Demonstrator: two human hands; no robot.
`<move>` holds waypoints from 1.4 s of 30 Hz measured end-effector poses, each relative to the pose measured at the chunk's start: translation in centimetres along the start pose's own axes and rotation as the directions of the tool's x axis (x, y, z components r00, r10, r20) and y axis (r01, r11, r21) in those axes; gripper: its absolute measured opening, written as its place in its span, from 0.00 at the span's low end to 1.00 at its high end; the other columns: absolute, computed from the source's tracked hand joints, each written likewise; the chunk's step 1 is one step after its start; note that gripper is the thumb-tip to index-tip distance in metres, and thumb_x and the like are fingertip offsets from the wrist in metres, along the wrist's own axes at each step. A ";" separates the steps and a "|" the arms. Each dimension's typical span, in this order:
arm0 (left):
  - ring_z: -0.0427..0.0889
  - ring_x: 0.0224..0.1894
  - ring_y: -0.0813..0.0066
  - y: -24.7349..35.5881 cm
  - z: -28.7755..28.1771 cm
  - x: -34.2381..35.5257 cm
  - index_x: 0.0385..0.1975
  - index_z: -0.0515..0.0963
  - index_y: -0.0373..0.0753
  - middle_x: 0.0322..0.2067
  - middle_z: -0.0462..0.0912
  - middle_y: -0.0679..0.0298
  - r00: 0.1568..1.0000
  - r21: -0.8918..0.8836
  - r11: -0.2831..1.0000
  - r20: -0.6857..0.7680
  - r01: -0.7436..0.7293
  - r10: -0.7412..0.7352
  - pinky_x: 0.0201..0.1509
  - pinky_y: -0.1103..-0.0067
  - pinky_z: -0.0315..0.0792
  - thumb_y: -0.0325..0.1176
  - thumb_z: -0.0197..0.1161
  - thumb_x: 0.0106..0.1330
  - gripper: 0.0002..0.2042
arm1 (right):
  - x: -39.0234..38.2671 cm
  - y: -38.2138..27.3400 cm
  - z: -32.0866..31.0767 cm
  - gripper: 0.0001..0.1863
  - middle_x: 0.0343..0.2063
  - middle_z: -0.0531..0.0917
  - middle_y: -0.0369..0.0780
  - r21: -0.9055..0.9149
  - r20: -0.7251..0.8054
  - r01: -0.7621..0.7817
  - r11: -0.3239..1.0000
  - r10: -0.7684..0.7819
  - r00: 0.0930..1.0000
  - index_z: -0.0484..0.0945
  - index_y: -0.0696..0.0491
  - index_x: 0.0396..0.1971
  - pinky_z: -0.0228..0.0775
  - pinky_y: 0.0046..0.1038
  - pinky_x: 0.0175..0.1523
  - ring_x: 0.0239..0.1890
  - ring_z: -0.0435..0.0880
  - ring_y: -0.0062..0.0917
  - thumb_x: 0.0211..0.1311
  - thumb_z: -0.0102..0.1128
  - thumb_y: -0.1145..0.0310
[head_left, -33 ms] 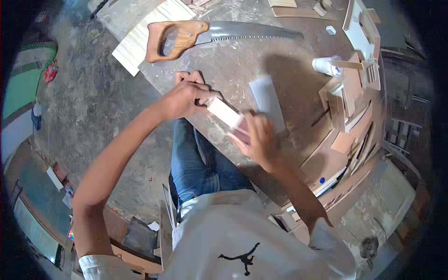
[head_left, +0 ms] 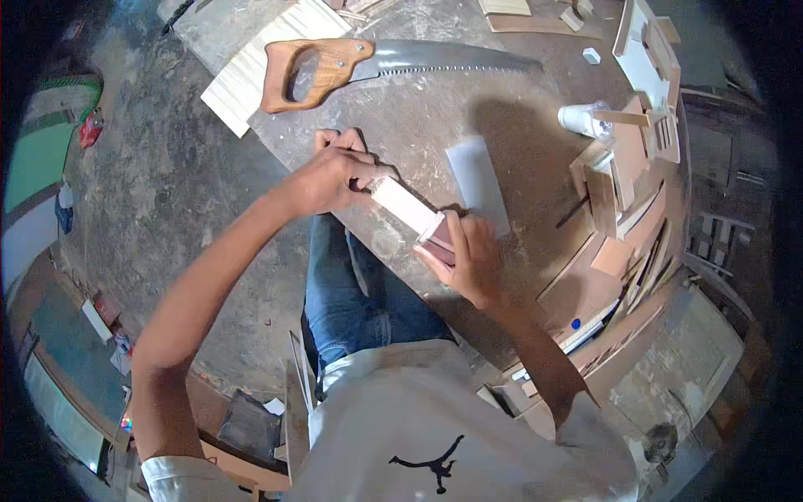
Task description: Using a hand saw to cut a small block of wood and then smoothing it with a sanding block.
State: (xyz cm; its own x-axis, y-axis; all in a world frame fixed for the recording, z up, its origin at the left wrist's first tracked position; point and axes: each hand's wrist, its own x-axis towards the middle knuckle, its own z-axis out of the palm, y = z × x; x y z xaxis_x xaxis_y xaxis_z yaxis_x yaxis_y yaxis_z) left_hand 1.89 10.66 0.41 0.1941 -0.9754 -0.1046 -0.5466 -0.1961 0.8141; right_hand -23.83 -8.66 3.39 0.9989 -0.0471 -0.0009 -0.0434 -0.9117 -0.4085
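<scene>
Pinched in my left hand [head_left: 339, 174] is one end of a small pale wood block [head_left: 405, 203], which lies at the near edge of the workbench [head_left: 401, 117]. My right hand [head_left: 473, 259] is closed around a folded piece of reddish-brown sandpaper [head_left: 438, 249] with a light edge. The sandpaper touches the block's other end, and its underside is hidden. Just beyond my right hand lies a whitish rectangular sheet [head_left: 478, 180]. A handsaw [head_left: 322, 74] with a wooden handle rests farther off, its teeth toward me.
A striped pale board [head_left: 242, 88] lies under the saw handle. On the right stand a white cup [head_left: 577, 120], a wooden box-like piece [head_left: 598, 197] and several wood strips [head_left: 640, 272]. A small white block [head_left: 591, 56] is near the far right, and a blue cap [head_left: 575, 324] at the lower right.
My right hand and the sandpaper have shifted slightly along the block, away from my left hand, and look less blurred. My left hand stays in place.
</scene>
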 end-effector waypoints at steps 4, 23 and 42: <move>0.73 0.45 0.72 -0.1 0.3 -0.1 0.56 0.86 0.54 0.26 0.76 0.73 0.998 0.037 0.999 -0.056 -0.034 0.036 0.57 0.66 0.55 0.40 0.77 0.55 0.24 | 10.5 -3.3 0.9 0.40 0.42 0.77 0.50 -0.090 -0.150 0.099 0.991 -0.112 0.982 0.75 0.65 0.57 0.70 0.46 0.52 0.45 0.78 0.46 0.52 0.81 0.52; 0.73 0.45 0.71 -0.5 0.2 0.1 0.49 0.87 0.53 0.28 0.76 0.73 0.989 0.019 0.996 -0.119 -0.084 0.086 0.56 0.66 0.54 0.43 0.76 0.57 0.19 | 6.5 -2.7 0.4 0.38 0.44 0.79 0.49 -0.101 -0.154 0.107 0.989 -0.122 0.981 0.76 0.65 0.55 0.70 0.42 0.53 0.46 0.79 0.41 0.58 0.76 0.48; 0.80 0.52 0.63 5.9 -5.4 -2.8 0.50 0.86 0.42 0.38 0.83 0.59 0.911 0.293 0.951 -0.360 -0.094 0.201 0.62 0.67 0.70 0.37 0.81 0.53 0.23 | -6.8 -0.8 -6.9 0.24 0.40 0.78 0.48 0.366 -0.606 -0.245 0.898 0.429 0.670 0.78 0.64 0.54 0.73 0.38 0.47 0.42 0.80 0.42 0.64 0.74 0.66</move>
State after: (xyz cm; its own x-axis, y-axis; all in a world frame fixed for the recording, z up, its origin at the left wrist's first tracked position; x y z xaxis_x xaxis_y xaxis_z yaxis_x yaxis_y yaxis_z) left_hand 2.46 12.75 8.59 0.3602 -0.8918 0.2736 -0.7770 -0.1245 0.6171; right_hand -30.73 -10.45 9.98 0.6391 -0.6702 0.3772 -0.2767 -0.6580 -0.7003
